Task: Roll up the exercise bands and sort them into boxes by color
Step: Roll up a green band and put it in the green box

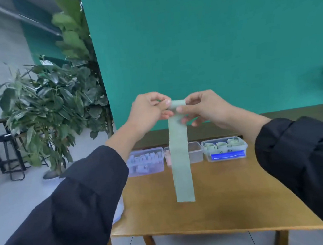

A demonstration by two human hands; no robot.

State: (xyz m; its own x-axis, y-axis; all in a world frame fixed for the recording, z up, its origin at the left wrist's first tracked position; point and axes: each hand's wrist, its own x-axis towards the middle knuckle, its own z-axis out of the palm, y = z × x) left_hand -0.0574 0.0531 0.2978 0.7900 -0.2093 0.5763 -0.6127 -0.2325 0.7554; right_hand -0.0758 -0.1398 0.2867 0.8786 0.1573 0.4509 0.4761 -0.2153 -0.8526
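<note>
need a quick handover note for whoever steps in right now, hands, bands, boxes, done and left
Left hand and right hand: both pinch the rolled top of the green band, held above the table; most of it hangs unrolled.
Boxes along the table's far edge: left box holds pale purple rolls, middle box something pink, right box green rolls.
Done: several rolls sorted.
Left: finish rolling, probably drop it in the right box.

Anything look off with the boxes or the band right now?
Nothing stands out. Both hands, left hand and right hand, pinch the green band, rolled at the top, tail hanging straight. The three boxes sit upright in a row on the table.
</note>
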